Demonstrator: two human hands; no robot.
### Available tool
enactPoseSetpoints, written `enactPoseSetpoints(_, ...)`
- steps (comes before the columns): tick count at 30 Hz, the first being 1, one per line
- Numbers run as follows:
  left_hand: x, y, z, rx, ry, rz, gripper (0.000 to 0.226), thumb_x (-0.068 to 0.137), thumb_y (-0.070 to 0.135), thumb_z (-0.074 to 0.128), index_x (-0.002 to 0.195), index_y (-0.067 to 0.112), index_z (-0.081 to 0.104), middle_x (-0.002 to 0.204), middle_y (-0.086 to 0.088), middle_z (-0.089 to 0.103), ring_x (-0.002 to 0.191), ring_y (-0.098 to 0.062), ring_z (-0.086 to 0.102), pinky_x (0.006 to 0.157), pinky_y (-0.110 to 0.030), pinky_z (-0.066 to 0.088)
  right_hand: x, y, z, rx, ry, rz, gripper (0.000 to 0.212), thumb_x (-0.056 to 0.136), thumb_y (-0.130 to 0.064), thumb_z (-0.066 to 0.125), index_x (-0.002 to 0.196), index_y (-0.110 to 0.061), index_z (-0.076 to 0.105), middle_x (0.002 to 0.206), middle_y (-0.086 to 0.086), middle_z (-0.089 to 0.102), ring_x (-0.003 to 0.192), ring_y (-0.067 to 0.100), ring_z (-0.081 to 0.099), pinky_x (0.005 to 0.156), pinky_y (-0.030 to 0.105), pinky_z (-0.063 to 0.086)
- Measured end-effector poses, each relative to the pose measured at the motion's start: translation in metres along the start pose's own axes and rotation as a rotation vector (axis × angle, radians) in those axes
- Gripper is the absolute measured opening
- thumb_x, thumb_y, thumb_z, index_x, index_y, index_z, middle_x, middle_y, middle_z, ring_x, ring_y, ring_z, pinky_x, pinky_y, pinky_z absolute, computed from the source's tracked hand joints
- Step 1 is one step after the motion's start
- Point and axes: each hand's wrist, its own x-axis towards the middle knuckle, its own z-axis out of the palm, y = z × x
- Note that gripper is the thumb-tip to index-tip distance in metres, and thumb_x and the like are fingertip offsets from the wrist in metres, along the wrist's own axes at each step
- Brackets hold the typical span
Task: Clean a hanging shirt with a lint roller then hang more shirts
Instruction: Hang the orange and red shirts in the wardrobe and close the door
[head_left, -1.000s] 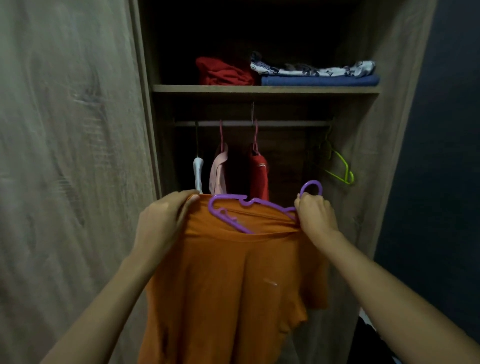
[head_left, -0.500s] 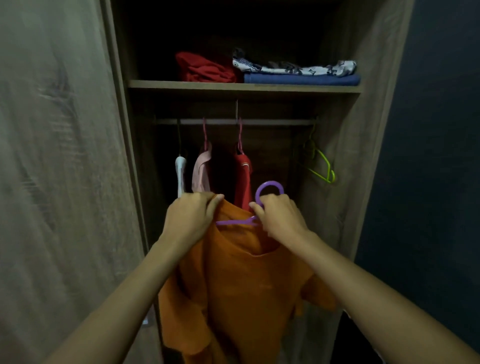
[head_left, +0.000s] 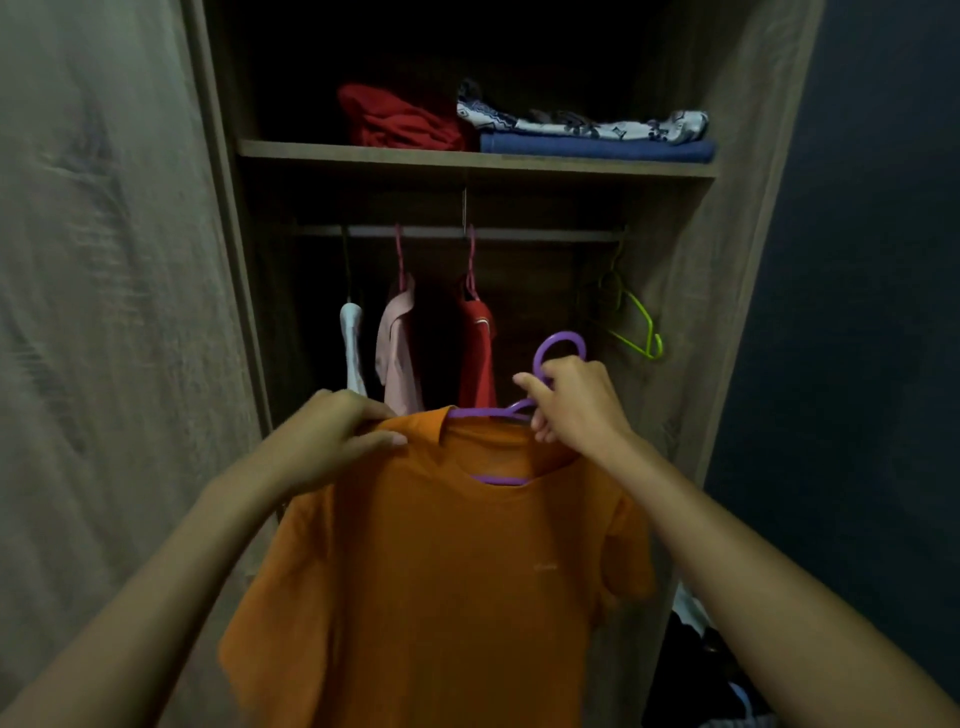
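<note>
Seemingly raised, both hands (head_left: 332, 436) (head_left: 576, 410) grip orange shirt (head_left: 441, 571) and hanger (head_left: 558, 349).

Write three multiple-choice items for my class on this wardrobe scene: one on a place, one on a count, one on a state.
1. Where does the green hanger hang?
A. far right of the rail
B. far left of the rail
C. on the shelf

2. How many garments hang on the rail?
A. one
B. three
C. five

3. What is the state of the orange T-shirt?
A. folded on the shelf
B. hanging on the rail
C. on a purple hanger, held in both hands

Answers:
1 A: it hangs empty by the right wall.
2 B: white, pink and red.
3 C: the right hand grips the hanger's neck, the left hand pinches a shoulder.
</note>
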Motion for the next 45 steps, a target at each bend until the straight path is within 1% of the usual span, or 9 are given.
enactPoseSetpoints(6, 0.008, 0.017, 0.033, -0.009, -0.069, 0.042, 0.029, 0.096, 0.042, 0.044, 0.098, 0.020, 0.063, 0.092, 0.003, 0.065, 0.082, -0.005, 0.061, 0.078, -0.024, 0.051, -0.011, -0.015, 0.021, -0.178, -0.017, -0.107, 0.033, 0.094, -0.038, 0.057, 0.066, -0.020, 0.053, 0.053, 0.000, 0.064, 0.039, 0.008, 0.061, 0.049, 0.028, 0.057)
enactPoseSetpoints(12, 0.020, 0.034, 0.052, -0.347, 0.071, -0.076, 0.032, 0.100, 0.039, 0.038, 0.097, 0.016, 0.060, 0.091, -0.002, 0.064, 0.083, -0.013, 0.061, 0.080, -0.032, 0.051, -0.016, -0.011, 0.014, 0.375, 0.088, 0.175, 0.032, 0.086, -0.038, 0.068, 0.111, -0.023, 0.054, 0.075, 0.000, 0.073, 0.063, 0.012, 0.071, 0.064, 0.036, 0.061)
enactPoseSetpoints(18, 0.049, 0.063, 0.091, -0.327, 0.283, -0.027, 0.014, 0.095, 0.020, 0.051, 0.097, 0.012, 0.062, 0.097, -0.007, 0.070, 0.096, -0.026, 0.064, 0.078, -0.033, 0.041, -0.046, 0.005, 0.045, 0.551, -0.085, 0.339, 0.035, 0.087, -0.043, 0.064, 0.080, -0.010, 0.071, 0.070, 0.002, 0.063, 0.065, 0.013, 0.058, 0.064, 0.032, 0.046)
enactPoseSetpoints(22, 0.059, 0.076, 0.096, -0.601, 0.110, 0.067, 0.042, 0.086, 0.010, 0.059, 0.126, 0.024, 0.058, 0.115, 0.006, 0.068, 0.107, -0.010, 0.063, 0.091, -0.022, 0.046, -0.032, 0.013, 0.034, 0.686, 0.006, 0.383, 0.019, 0.092, -0.027, 0.061, 0.085, -0.010, 0.065, 0.067, -0.001, 0.061, 0.057, 0.004, 0.057, 0.053, 0.017, 0.044)
enactPoseSetpoints(26, 0.068, 0.073, 0.087, -0.927, -0.036, 0.120, 0.039, 0.086, 0.021, 0.059, 0.125, 0.026, 0.060, 0.124, 0.009, 0.064, 0.115, 0.000, 0.057, 0.100, -0.019, 0.042, -0.008, 0.029, 0.027, 0.643, 0.034, 0.407, 0.014, 0.094, -0.014, 0.052, 0.095, -0.004, 0.062, 0.071, 0.007, 0.058, 0.058, 0.016, 0.057, 0.055, 0.030, 0.048)
enactPoseSetpoints(29, 0.099, 0.058, 0.082, -0.631, 0.330, 0.055, 0.040, 0.094, 0.022, 0.052, 0.134, 0.022, 0.053, 0.141, 0.007, 0.050, 0.133, -0.005, 0.042, 0.109, -0.015, 0.026, 0.015, 0.043, 0.025, 0.492, 0.028, 0.385, 0.020, 0.089, -0.007, 0.045, 0.097, -0.014, 0.062, 0.067, 0.000, 0.056, 0.049, 0.009, 0.052, 0.046, 0.023, 0.043)
enactPoseSetpoints(32, 0.141, 0.051, 0.076, -0.348, 0.540, 0.040, 0.049, 0.097, 0.012, 0.046, 0.146, 0.014, 0.037, 0.154, 0.000, 0.030, 0.143, -0.011, 0.024, 0.117, -0.023, 0.014, 0.042, 0.051, 0.024, 0.295, 0.041, 0.359, 0.019, 0.086, -0.011, 0.047, 0.092, -0.013, 0.065, 0.083, 0.006, 0.067, 0.074, 0.024, 0.065, 0.070, 0.036, 0.054)
enactPoseSetpoints(41, 0.242, 0.036, 0.095, 0.040, 0.582, -0.016, 0.063, 0.098, 0.009, 0.033, 0.152, 0.008, 0.001, 0.161, -0.010, -0.003, 0.148, -0.016, -0.008, 0.116, -0.024, -0.011, 0.164, 0.045, 0.005, 0.163, 0.000, 0.295, 0.020, 0.094, -0.012, 0.047, 0.084, -0.016, 0.064, 0.086, 0.004, 0.064, 0.069, 0.014, 0.057, 0.054, 0.023, 0.040)
enactPoseSetpoints(45, 0.258, 0.023, 0.100, 0.090, 0.553, -0.046, 0.072, 0.093, 0.002, 0.033, 0.151, 0.010, -0.008, 0.160, -0.007, -0.012, 0.145, -0.013, -0.017, 0.112, -0.024, -0.017, 0.226, 0.042, 0.003, 0.074, -0.019, 0.304, 0.018, 0.093, -0.008, 0.047, 0.091, -0.010, 0.064, 0.099, 0.010, 0.066, 0.081, 0.021, 0.062, 0.067, 0.026, 0.048)
